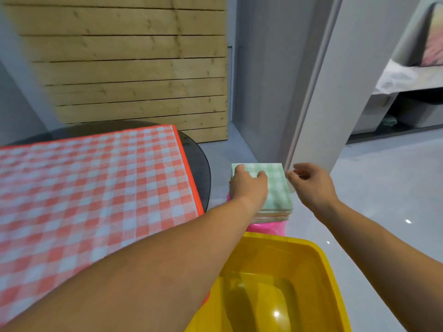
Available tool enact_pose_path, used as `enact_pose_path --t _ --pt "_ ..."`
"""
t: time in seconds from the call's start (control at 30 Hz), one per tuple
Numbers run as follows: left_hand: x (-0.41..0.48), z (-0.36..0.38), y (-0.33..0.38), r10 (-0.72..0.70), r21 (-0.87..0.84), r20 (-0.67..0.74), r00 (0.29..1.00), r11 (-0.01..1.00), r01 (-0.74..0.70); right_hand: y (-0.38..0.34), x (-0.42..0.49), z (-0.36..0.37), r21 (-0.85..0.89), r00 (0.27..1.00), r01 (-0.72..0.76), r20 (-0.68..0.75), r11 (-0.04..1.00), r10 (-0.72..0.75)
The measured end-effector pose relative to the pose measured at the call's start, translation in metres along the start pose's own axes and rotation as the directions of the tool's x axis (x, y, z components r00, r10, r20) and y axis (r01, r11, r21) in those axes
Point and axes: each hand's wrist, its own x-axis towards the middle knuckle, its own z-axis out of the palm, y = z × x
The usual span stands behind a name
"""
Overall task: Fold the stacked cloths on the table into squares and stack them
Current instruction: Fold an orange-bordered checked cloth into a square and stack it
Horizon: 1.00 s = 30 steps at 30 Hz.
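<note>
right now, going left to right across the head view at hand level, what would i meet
red checked cloth → dark table edge → left hand → green checked cloth atop the folded stack → right hand

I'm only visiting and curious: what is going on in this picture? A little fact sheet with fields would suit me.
left hand: rests on the green checked cloth
right hand: beside the stack's right edge, fingers loosely curled, holding nothing
folded stack: squares, green one on top, sitting on a pink plastic stand
red checked cloths: lying flat and unfolded on the dark round table
yellow plastic tub: nearest the camera
</note>
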Motion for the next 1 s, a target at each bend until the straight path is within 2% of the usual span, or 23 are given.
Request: enact_pose_path --t 0.17,0.27,0.37,0.47,0.57,0.63,0.7,0.77,0.83,0.9,1.0 --pt "-0.033 -0.079 0.023 0.130 -0.214 0.066 0.989 0.970 -0.113 -0.057 -0.039 -0.011 -0.006 0.995 0.102 0.025 0.995 -0.101" --pt "-0.055 -0.142 0.030 0.184 -0.264 0.085 0.979 0.952 -0.156 -0.096 -0.066 -0.009 0.014 0.982 0.184 0.048 0.983 -0.184" --pt "-0.079 -0.213 0.022 0.197 -0.228 0.127 0.972 0.960 -0.165 -0.138 -0.101 0.004 -0.017 0.951 0.284 0.135 0.959 -0.279" --pt "-0.101 -0.281 -0.002 0.148 -0.064 0.141 0.979 0.988 -0.140 -0.175 -0.140 0.027 -0.066 0.887 0.378 0.309 0.923 -0.342" --pt "-0.128 -0.341 -0.030 0.176 0.243 0.159 0.972 0.947 -0.211 -0.203 -0.181 0.055 -0.140 0.770 0.523 0.502 0.841 -0.395" --pt "-0.148 -0.374 -0.048 0.219 0.515 0.181 0.959 0.810 -0.282 -0.215 -0.206 0.074 -0.164 0.673 0.623 0.611 0.765 -0.417" --pt "-0.170 -0.397 -0.066 0.282 0.714 0.222 0.933 0.605 -0.352 -0.223 -0.228 0.094 -0.137 0.584 0.692 0.683 0.709 -0.438" --pt "-0.191 -0.408 -0.080 0.294 0.790 0.287 0.912 0.466 -0.399 -0.225 -0.247 0.112 -0.095 0.518 0.730 0.723 0.677 -0.457" --pt "-0.206 -0.411 -0.088 0.267 0.807 0.357 0.895 0.394 -0.440 -0.223 -0.261 0.127 -0.054 0.471 0.750 0.743 0.659 -0.475" --pt "-0.213 -0.412 -0.092 0.207 0.802 0.412 0.887 0.379 -0.461 -0.219 -0.268 0.137 -0.034 0.442 0.778 0.740 0.628 -0.507" --pt "-0.213 -0.415 -0.096 0.144 0.784 0.456 0.878 0.403 -0.473 -0.214 -0.270 0.140 -0.022 0.442 0.784 0.721 0.620 -0.533"
